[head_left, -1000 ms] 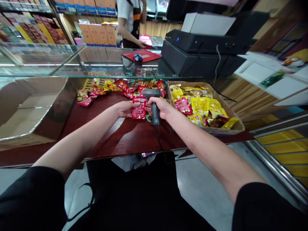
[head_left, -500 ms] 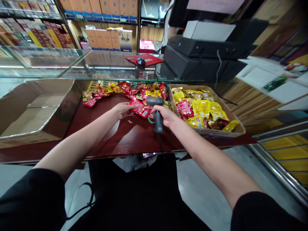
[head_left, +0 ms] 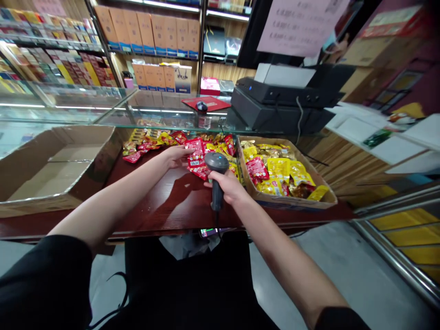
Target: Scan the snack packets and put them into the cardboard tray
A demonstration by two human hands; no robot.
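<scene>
My right hand point(head_left: 228, 185) is wrapped round the handle of a dark grey barcode scanner point(head_left: 217, 195), held upright over the counter's front half. My left hand point(head_left: 177, 156) grips the left edge of a red snack packet point(head_left: 195, 156), its printed side up, just left of the scanner's head. Under it another red packet point(head_left: 199, 171) shows in part. Behind both hands a row of red, yellow and gold packets point(head_left: 151, 140) lies along the glass. On the right, an open carton point(head_left: 292, 200) is full of yellow and red packets point(head_left: 279, 168).
An open cardboard box point(head_left: 41, 199) stands at the left of the dark red counter point(head_left: 161, 208). Beyond the glass case point(head_left: 154, 112) lie a mouse point(head_left: 201, 106) and a red mat point(head_left: 220, 103). Black equipment point(head_left: 275, 107) stands back right. A lit phone point(head_left: 209, 233) is below the counter's edge.
The red packet in my left hand has turned more upright and risen slightly away from the counter's front. The scanner has shifted a little left. The camera view has tilted up.
</scene>
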